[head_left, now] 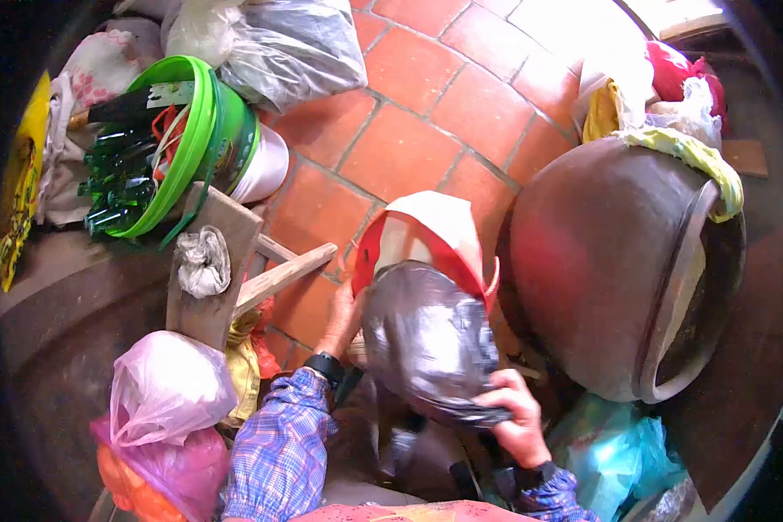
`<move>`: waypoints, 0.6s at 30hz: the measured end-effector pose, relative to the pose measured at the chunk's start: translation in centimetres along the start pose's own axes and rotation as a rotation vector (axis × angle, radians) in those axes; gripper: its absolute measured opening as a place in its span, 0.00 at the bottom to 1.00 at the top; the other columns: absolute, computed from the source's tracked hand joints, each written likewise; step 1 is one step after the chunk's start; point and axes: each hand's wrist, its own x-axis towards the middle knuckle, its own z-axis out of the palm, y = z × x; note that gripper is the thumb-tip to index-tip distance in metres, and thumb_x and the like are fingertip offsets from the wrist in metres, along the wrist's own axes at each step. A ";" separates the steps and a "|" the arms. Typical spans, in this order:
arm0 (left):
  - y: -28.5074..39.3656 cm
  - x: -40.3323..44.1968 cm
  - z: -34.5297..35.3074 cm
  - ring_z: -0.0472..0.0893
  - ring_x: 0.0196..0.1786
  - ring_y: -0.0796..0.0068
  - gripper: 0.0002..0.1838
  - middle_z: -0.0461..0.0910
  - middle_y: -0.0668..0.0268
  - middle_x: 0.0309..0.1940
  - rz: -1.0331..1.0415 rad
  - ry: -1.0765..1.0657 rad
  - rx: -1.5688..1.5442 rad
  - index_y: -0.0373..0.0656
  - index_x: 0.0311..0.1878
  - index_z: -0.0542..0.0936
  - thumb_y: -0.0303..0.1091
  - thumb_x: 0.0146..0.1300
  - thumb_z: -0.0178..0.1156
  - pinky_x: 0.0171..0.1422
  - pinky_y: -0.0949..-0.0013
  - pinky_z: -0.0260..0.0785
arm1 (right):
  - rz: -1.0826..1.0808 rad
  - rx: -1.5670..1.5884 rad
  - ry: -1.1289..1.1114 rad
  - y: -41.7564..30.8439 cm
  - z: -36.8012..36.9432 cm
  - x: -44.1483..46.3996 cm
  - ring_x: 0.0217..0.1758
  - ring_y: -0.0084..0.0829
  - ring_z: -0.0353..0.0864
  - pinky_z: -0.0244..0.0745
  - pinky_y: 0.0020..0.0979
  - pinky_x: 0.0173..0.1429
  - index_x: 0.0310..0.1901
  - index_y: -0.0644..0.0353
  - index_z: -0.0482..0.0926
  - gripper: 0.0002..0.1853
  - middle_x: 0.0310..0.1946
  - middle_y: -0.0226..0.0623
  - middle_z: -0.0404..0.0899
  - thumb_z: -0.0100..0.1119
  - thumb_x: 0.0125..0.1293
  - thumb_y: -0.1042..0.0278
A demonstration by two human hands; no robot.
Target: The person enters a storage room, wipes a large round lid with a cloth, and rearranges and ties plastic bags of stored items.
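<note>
The black plastic bag (426, 326) sits near my view's centre. Taking it as the dial, my right grip (515, 419) pinches its edge around four o'clock. My left grip (343, 317) is at nine, fingers partly hidden; I cannot tell whether it grasps. The red-and-white bag (433, 216) shows at twelve, the large jar (596, 261) at two.

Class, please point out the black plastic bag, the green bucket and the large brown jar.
Black plastic bag (426, 326): head view, middle of its shiny side.
Green bucket (203, 130): head view, its bright rim.
Large brown jar (592, 244): head view, its rounded side.
</note>
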 end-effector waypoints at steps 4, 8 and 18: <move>3.5 0.6 -0.9 0.80 0.44 0.42 0.14 0.80 0.41 0.37 0.203 -0.019 0.357 0.31 0.39 0.77 0.36 0.63 0.57 0.46 0.51 0.71 | 0.076 0.479 0.528 3.5 -4.8 -6.9 0.53 0.35 0.76 0.71 0.38 0.61 0.54 0.61 0.76 0.20 0.52 0.40 0.77 0.64 0.59 0.72; 1.5 3.7 -1.4 0.82 0.41 0.52 0.15 0.81 0.46 0.37 0.280 0.101 0.567 0.30 0.41 0.76 0.36 0.62 0.59 0.47 0.57 0.73 | 0.103 0.009 0.674 5.9 -8.2 -11.7 0.50 0.36 0.79 0.72 0.38 0.60 0.54 0.65 0.76 0.21 0.50 0.42 0.80 0.64 0.57 0.73; 7.1 4.7 -1.8 0.77 0.48 0.72 0.22 0.75 0.58 0.49 0.206 0.094 0.008 0.36 0.62 0.67 0.36 0.69 0.57 0.43 0.69 0.75 | 0.410 0.892 0.539 4.0 -2.7 -7.1 0.54 0.43 0.79 0.73 0.43 0.63 0.56 0.64 0.75 0.28 0.53 0.42 0.79 0.52 0.52 0.62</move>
